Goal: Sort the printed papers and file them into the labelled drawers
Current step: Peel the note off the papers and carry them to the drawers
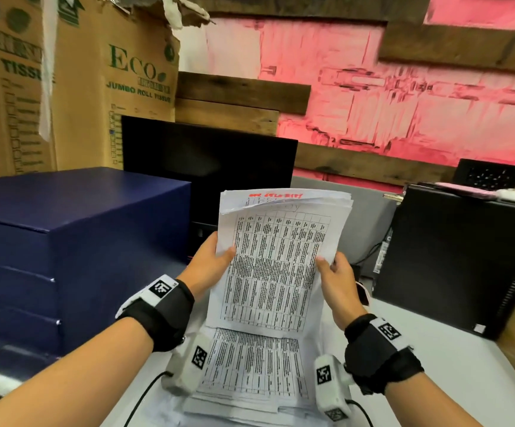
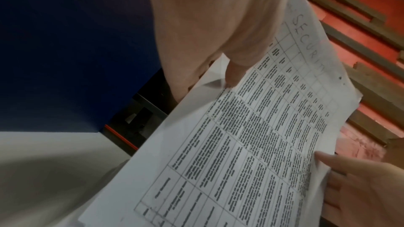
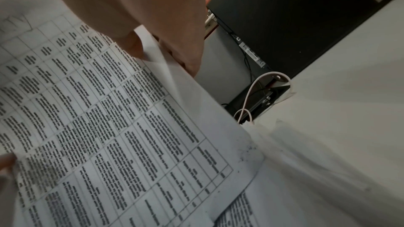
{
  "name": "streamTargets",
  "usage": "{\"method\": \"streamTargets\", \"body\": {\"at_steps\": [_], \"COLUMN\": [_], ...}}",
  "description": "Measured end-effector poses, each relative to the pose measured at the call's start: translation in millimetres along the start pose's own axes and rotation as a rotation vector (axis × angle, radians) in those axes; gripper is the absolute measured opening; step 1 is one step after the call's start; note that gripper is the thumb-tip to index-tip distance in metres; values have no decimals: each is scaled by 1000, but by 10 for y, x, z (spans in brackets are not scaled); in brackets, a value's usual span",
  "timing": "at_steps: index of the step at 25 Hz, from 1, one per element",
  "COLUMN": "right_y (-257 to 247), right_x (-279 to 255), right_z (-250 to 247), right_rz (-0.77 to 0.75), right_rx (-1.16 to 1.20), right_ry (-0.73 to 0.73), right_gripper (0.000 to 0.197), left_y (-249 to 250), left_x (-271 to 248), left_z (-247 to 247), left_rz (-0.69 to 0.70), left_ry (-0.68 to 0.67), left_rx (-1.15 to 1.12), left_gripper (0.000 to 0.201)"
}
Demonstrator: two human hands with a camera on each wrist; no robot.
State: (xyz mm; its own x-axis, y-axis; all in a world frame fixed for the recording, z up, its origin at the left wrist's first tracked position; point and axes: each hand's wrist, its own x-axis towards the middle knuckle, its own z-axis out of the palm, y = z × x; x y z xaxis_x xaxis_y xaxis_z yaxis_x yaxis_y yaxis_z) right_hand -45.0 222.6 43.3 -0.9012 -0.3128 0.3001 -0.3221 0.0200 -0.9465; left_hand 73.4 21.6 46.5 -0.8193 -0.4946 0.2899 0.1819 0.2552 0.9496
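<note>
Table print on the held sheaf too small to read, drawer unit cut off left

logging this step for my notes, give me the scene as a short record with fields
held: sheaf of papers, upright over the desk
left hand: grips sheaf's left edge, thumb in front
right hand: grips sheaf's right edge
top sheet: printed table, "SECURITY" handwritten above it
on desk: pile of papers under the sheaf
drawers: blue unit at left, shut
other: black monitor behind, black PC tower at right
</note>
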Motion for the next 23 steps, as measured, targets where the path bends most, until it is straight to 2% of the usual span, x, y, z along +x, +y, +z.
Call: {"method": "streamTargets", "body": {"at_steps": [5,9,10,12,14,16,18,23], "right_y": [11,-42,-99,-247,-389,-508,-614,-826], "right_x": [-11,-48,-85,-163,-242,-290,-320,-390], "right_z": [-26,42,100,179,291,408,658,1314], "right_rz": [-30,-101,-140,-228,-268,-233,-190,-294], "right_rx": [-19,11,30,53,88,160,213,269], "right_ry": [-9,-18,-16,-10,-107,-268,-360,-344], "right_gripper": [19,14,9,20,27,19,18,7], "left_y": [406,701,754,831,903,1002,1112,1338], "left_x": [-15,-56,-81,-121,-231,-381,-547,-969], "left_z": [-50,-74,-94,-159,-363,-591,-864,-1632], "left_rz": [164,267,265,260,284,331,382,398], "left_ry": [50,149,186,227,298,352,381,447], "left_rx": [-118,-130,-142,-184,-164,-124,-55,198], "left_gripper": [50,20,18,18,21,21,22,30]}}
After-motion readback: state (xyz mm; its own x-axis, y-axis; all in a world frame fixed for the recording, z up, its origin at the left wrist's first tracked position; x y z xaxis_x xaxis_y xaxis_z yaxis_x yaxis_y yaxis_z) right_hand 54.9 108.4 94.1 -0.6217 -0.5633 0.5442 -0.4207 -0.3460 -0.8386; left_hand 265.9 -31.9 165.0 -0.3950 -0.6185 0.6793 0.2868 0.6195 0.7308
